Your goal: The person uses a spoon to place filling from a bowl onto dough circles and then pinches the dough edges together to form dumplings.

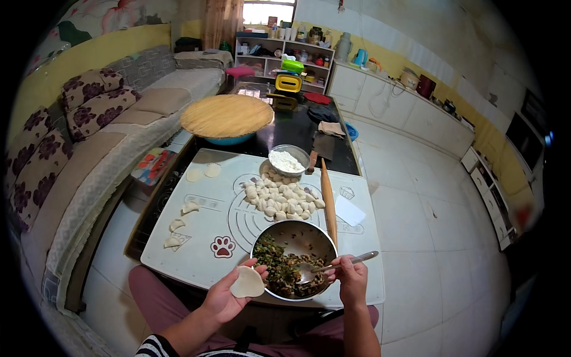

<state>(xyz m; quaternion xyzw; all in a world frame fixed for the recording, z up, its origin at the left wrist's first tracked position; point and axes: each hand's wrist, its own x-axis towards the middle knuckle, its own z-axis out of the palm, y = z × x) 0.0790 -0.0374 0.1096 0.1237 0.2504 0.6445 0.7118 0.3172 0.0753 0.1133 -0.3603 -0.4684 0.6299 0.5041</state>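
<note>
My left hand [227, 294] holds a round dough wrapper [248, 282] flat over its fingers, at the near left rim of a steel bowl [308, 232]. In my right hand [350, 276] is a metal spoon [366, 256], its tip down in the chopped vegetable filling [285, 267] in the bowl. Beyond the bowl, small dough pieces [281, 196] lie in a heap on the white pastry mat [200, 254]. Several folded dumplings [177, 224] lie at the left of the mat, and two flat wrappers [213, 170] lie near its far left corner.
A glass bowl of flour [287, 161] stands behind the dough heap. A wooden rolling pin [328, 201] and a white scraper [350, 211] lie on the right. Farther back are a cleaver [324, 146], a cloth [331, 129] and a round woven lid [227, 116] over a blue basin [229, 139].
</note>
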